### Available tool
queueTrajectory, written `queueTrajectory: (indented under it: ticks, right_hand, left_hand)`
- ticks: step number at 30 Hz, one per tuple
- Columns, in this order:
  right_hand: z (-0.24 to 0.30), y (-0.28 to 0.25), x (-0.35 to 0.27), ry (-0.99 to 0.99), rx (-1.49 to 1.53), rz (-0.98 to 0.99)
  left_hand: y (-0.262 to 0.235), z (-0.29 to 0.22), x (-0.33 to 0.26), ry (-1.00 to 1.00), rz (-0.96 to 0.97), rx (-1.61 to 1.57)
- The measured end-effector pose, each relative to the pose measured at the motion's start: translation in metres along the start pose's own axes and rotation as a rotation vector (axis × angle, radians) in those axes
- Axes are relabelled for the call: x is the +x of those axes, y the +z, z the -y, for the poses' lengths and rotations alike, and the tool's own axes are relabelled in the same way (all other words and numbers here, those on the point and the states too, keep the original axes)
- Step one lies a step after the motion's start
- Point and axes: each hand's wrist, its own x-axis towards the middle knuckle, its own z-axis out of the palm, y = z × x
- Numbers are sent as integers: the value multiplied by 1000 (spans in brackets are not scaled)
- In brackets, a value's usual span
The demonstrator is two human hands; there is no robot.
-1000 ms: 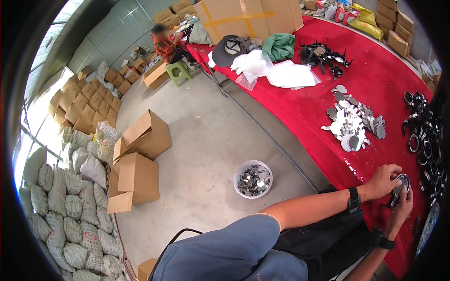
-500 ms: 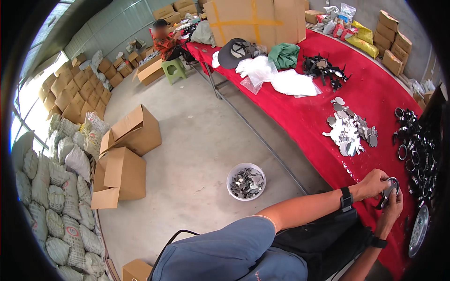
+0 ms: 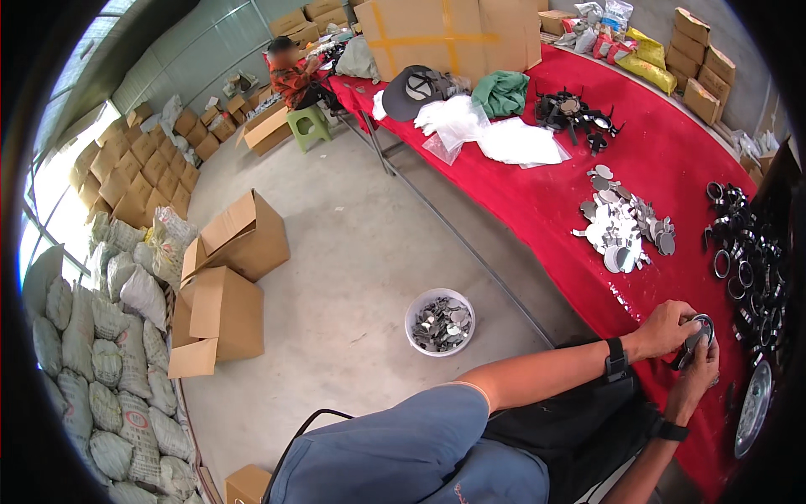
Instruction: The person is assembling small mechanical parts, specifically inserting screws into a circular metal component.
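Observation:
Over the near right part of the red-covered table, my left hand (image 3: 666,328) and my right hand (image 3: 695,378) are closed together on one round black ring part with a grey disc face (image 3: 698,337). Its lower side is hidden by my fingers. Just beyond my hands lies a pile of flat silver-grey discs with small tabs (image 3: 621,228). To their right is a heap of black ring parts (image 3: 745,281). Close to my right hand rests a shiny oval metal dish (image 3: 753,410).
Farther along the red table (image 3: 537,202) are black assembled parts (image 3: 576,116), white plastic bags (image 3: 520,143), a green cloth (image 3: 501,92) and a dark cap (image 3: 411,91). A white bucket of metal pieces (image 3: 440,346) and open cartons (image 3: 220,312) stand on the floor. Another person (image 3: 291,80) sits far off.
My view has shifted slightly. Both hands keep their hold on the ring part, which is turned a little, and the fingers have moved slightly on it.

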Motion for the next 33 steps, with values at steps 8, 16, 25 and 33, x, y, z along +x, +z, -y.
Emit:
queueTrajectory:
  ticks: [8, 16, 25, 33]
  right_hand:
    - [33, 24, -19, 13, 36, 132]
    - [46, 33, -33, 55, 193, 21]
    - [43, 36, -10, 197, 128, -115]
    - [10, 26, 62, 385, 37, -211]
  left_hand:
    - [-17, 1, -1, 46, 155, -391]
    - [-19, -7, -5, -169, 238, -428]
    - [-16, 7, 12, -287, 227, -390]
    - [-23, 10, 44, 385, 335, 594]
